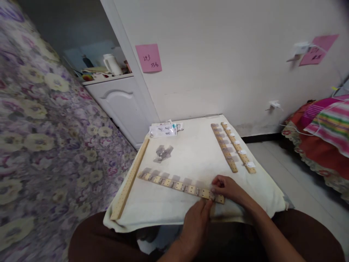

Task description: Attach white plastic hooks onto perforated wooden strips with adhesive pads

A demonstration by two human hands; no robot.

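A narrow wooden strip with holes (177,185) lies slantwise across the near part of the cloth-covered table. Small shiny pieces with see-through grey tabs sit along it in a row. At its right end, my right hand (227,187) is closed in a pinch at a small clear tab, just above the strip. My left hand (196,219) comes from the near side, fingers together, its fingertips at the strip's front edge by the last shiny piece (211,195). What the left fingertips hold, if anything, is too small to tell.
A pile of clear tabs (163,153) lies left of centre. Packets (163,130) rest at the back left. A longer perforated wooden bar (131,178) runs along the left edge. Two loaded strips (224,147) (237,147) stand at right. A flowered curtain (62,145) hangs at left.
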